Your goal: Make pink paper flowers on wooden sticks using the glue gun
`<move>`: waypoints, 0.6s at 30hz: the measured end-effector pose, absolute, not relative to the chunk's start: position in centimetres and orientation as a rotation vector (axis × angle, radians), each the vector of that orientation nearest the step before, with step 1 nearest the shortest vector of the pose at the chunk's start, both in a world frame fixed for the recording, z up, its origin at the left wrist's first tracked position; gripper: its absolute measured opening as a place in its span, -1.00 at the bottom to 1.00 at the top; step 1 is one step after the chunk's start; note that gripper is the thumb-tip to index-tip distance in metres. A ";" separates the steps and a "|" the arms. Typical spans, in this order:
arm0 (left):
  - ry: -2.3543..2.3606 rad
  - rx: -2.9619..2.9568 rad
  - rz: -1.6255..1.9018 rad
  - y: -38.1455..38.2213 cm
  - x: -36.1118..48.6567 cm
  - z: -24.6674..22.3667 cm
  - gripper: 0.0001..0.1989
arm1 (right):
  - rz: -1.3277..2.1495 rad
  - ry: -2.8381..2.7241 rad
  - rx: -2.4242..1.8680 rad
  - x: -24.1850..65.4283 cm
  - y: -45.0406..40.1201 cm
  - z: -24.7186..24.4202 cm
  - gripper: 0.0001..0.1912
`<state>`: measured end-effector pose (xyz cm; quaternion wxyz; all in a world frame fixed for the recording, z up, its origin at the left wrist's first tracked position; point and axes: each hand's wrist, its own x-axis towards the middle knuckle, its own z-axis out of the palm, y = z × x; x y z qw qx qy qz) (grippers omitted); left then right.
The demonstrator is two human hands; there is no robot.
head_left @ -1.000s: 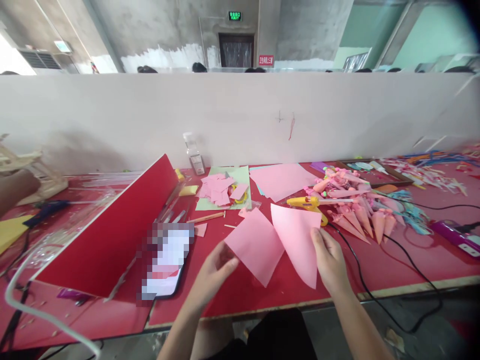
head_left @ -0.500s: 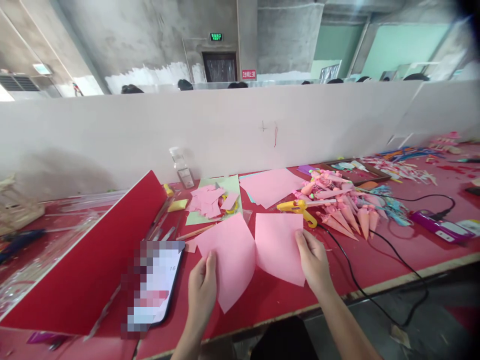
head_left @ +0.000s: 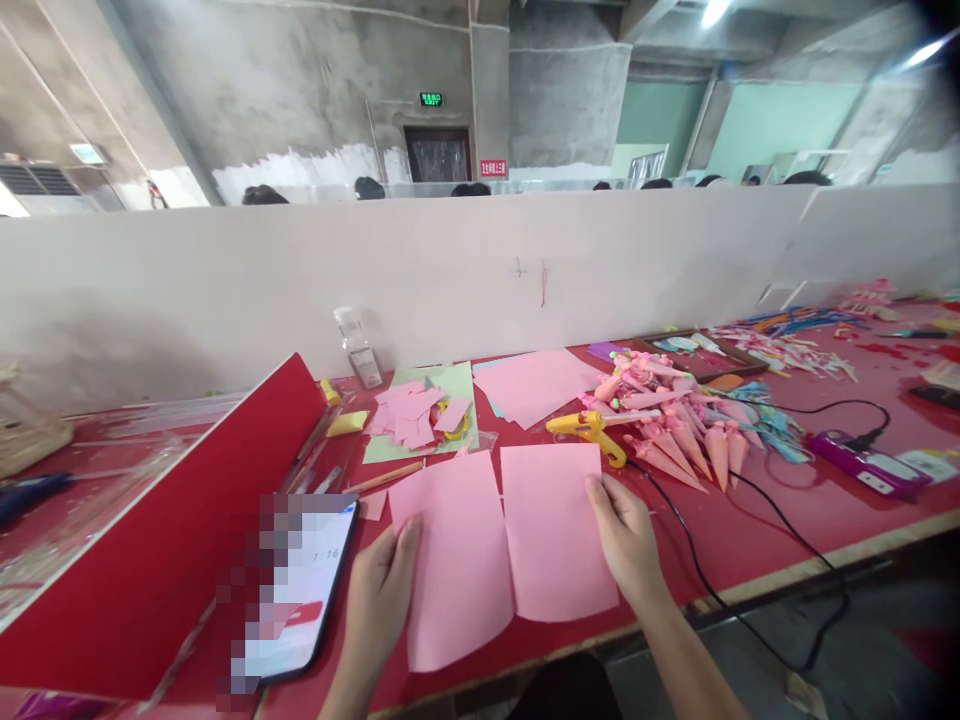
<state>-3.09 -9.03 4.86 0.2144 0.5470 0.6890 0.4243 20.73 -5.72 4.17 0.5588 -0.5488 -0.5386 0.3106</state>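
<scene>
My left hand [head_left: 384, 580] is closed on the left edge of a pink sheet of paper [head_left: 456, 570], thumb on top. A second pink sheet of paper [head_left: 559, 535] has its right edge pinched in my right hand [head_left: 624, 535]. Both sheets are held side by side above the red table, their inner edges close together or meeting. The fingers behind the paper are hidden. Beyond the right sheet lies a yellow glue gun [head_left: 589, 428]. A phone [head_left: 304, 600] with its screen lit lies left of my left hand.
Small pink paper pieces [head_left: 409, 415] lie on a green sheet [head_left: 375, 449]. Larger pink sheets [head_left: 536, 382] are behind. Pink cones [head_left: 679, 440] are heaped at right, near a purple power strip [head_left: 862, 465] and black cable [head_left: 694, 540]. A red board [head_left: 187, 530] leans at left.
The two sheets have come lower and straighter, now nearly upright and side by side rather than tilted. Both hands still grip their outer edges. The camera view has shifted slightly.
</scene>
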 end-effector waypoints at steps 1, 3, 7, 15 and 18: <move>1.902 1.536 1.189 -9.1 -3.0 4.8 -0.65 | 0.729 -1.275 -1.296 20.8 -5.8 4.1 -0.67; 1.878 1.564 1.215 -9.2 -2.8 4.8 -0.65 | 0.723 -1.280 -1.308 21.1 -5.9 3.8 -0.67; 1.848 1.565 1.252 -9.2 -2.3 4.6 -0.65 | 0.712 -1.268 -1.333 21.5 -6.1 3.1 -0.67; 1.898 1.658 1.258 -9.8 -2.4 5.0 -0.66 | 0.733 -1.227 -1.357 21.8 -6.0 3.0 -0.64; 2.045 1.621 1.352 -10.3 -3.4 5.8 -0.65 | 0.740 -1.142 -1.413 22.8 -5.7 3.0 -0.63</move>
